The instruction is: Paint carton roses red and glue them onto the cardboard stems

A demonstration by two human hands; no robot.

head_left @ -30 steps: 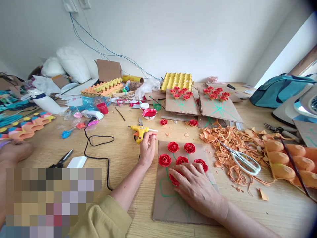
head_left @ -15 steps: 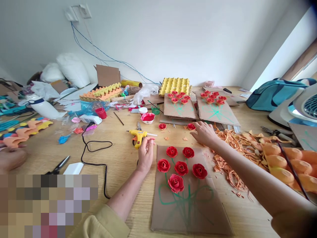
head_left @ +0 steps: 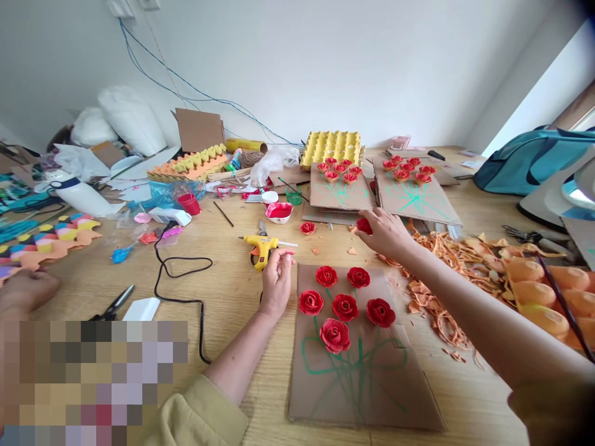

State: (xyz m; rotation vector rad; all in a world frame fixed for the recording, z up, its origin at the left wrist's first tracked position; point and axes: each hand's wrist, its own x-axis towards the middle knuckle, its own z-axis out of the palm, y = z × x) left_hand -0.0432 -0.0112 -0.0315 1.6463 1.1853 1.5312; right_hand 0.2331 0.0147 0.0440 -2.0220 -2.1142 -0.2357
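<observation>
A cardboard sheet (head_left: 367, 396) lies on the table in front of me, with several red paper roses (head_left: 344, 306) stuck on it above green drawn stems. My left hand (head_left: 276, 282) is closed on the handle of a yellow glue gun (head_left: 263, 244) at the sheet's upper left corner. My right hand (head_left: 385, 232) reaches past the sheet's far edge and is closed on a loose red rose (head_left: 364, 225). Another loose red rose (head_left: 307, 228) lies on the table beyond the glue gun.
Orange cuttings (head_left: 446, 266) and orange egg-tray pieces (head_left: 539, 297) cover the right side. Two more rose boards (head_left: 341, 186) and a yellow egg tray (head_left: 331, 147) stand at the back. A black cord (head_left: 181, 272), scissors (head_left: 111, 305) and another person's hand (head_left: 25, 288) are at the left.
My right hand lifted off the roses on the sheet, reached to the far side of it and closed on a loose red rose. The left hand stayed on the glue gun.
</observation>
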